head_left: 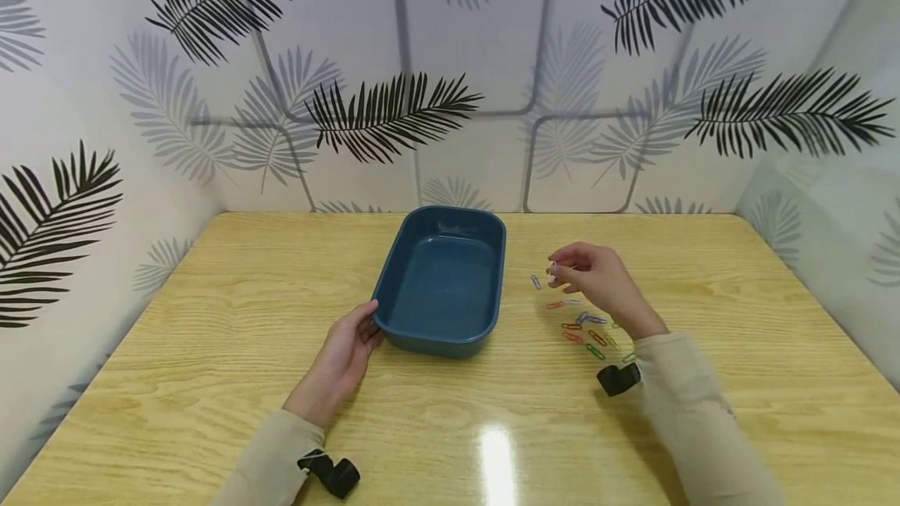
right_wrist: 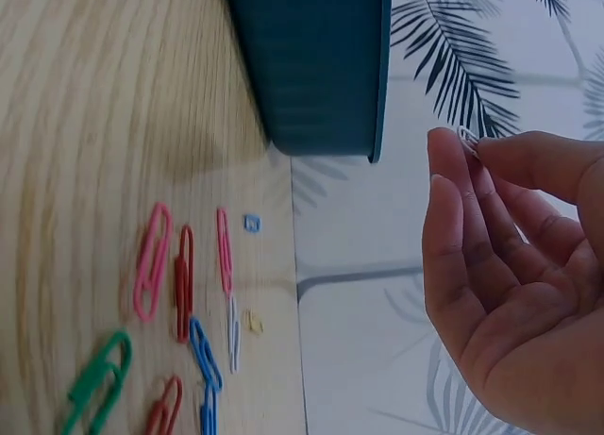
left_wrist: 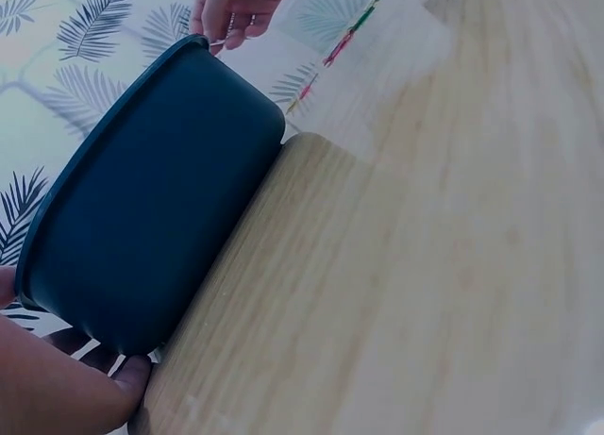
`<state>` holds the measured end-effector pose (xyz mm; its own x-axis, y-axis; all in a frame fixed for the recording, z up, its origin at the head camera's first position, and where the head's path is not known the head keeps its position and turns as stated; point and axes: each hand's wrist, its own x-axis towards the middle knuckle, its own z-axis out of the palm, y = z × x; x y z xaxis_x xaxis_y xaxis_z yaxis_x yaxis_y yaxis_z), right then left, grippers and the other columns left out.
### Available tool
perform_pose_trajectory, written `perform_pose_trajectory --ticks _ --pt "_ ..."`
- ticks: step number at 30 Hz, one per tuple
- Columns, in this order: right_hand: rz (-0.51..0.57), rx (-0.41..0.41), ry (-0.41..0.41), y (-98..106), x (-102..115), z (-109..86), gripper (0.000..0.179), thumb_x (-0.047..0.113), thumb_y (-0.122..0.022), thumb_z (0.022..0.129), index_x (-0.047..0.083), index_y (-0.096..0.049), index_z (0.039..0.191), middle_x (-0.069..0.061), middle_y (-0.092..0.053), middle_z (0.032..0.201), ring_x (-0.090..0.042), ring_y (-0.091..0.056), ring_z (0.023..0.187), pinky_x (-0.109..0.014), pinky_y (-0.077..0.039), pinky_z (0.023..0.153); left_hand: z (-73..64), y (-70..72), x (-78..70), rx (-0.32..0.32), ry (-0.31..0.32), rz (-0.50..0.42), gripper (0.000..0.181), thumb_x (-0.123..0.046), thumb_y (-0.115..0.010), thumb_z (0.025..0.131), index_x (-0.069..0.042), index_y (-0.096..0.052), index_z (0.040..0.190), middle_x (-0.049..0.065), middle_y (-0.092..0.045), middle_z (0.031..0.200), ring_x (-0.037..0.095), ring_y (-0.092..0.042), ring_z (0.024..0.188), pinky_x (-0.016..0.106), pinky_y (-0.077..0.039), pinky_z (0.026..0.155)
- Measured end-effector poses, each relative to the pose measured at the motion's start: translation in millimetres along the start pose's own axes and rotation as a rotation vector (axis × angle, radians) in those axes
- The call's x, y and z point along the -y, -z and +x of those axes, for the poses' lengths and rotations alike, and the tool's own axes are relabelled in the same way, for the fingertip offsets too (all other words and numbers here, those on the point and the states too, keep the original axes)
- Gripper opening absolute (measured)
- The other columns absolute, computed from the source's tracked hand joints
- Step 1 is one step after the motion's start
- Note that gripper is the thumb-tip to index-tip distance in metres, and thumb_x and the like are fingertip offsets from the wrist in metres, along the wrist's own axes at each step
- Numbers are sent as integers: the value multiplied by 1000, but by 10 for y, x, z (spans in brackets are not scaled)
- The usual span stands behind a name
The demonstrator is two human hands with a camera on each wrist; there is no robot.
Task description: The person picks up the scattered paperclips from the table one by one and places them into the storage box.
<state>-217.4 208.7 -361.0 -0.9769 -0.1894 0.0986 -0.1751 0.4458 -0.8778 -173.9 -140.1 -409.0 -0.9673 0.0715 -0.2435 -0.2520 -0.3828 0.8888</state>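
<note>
A deep dark-blue plastic tub (head_left: 450,287) with rounded corners stands on the table, its inside bare. My left hand (head_left: 344,354) grips its near left corner, thumb at the rim and fingers against the outer wall and underside, as the left wrist view shows on the tub (left_wrist: 160,190). To the right of the tub, my right hand (head_left: 598,283) is raised above the table. Between its thumb and index finger it pinches a white paper clip (right_wrist: 467,140). Beneath and nearer lie scattered coloured paper clips (head_left: 595,338), including pink, red, green and blue ones.
A light wood-grain table (head_left: 246,318) carries everything. Behind it rises a wall (head_left: 478,53) with a leaf pattern, close to the table's far edge. A single blue paper clip (head_left: 536,282) lies nearest the tub's right side.
</note>
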Motion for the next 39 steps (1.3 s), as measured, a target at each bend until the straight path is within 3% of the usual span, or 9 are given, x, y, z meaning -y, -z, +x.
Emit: perform_pose_trajectory --ticks 5,12,18,24,30,39 --pt "21 11 30 -127 98 -18 24 8 -63 95 -8 -62 112 -23 -67 100 -21 -67 83 -34 -57 71 4 8 2 2 -4 2 46 -17 -43 102 9 -36 141 6 -54 121 15 -46 111 31 -33 101" --pt "40 0 33 -338 230 -59 21 10 -64 94 -3 -64 110 -13 -69 95 -18 -67 81 -38 -55 75 9 7 -8 7 -16 7 44 -17 -42 103 9 -39 138 1 -57 113 13 -50 105 31 -34 100" --pt "144 -1 43 -502 299 -110 20 7 -63 94 -7 -63 109 -16 -68 92 -17 -66 77 -35 -56 71 16 -3 -3 9 -19 9 43 -17 -44 102 9 -40 136 3 -55 113 14 -48 106 31 -34 99" --pt "254 -8 10 -655 286 -130 19 5 -63 93 -9 -62 106 -12 -69 92 -18 -67 80 -30 -55 69 0 9 24 10 -19 12 47 -17 -43 103 10 -35 141 10 -50 125 21 -42 118 34 -31 105" --pt "359 10 -31 -723 277 -131 14 5 -63 93 -6 -63 102 -11 -69 96 -19 -68 86 -31 -57 73 -21 36 42 -8 -26 17 47 -16 -43 103 11 -36 140 8 -53 122 18 -46 115 35 -31 107" --pt "346 5 -38 -752 291 -158 12 4 -63 92 -5 -65 101 -10 -69 95 -19 -68 85 -31 -57 68 -18 8 35 19 -30 37 48 -18 -43 103 11 -35 141 9 -51 125 15 -48 112 34 -32 105"
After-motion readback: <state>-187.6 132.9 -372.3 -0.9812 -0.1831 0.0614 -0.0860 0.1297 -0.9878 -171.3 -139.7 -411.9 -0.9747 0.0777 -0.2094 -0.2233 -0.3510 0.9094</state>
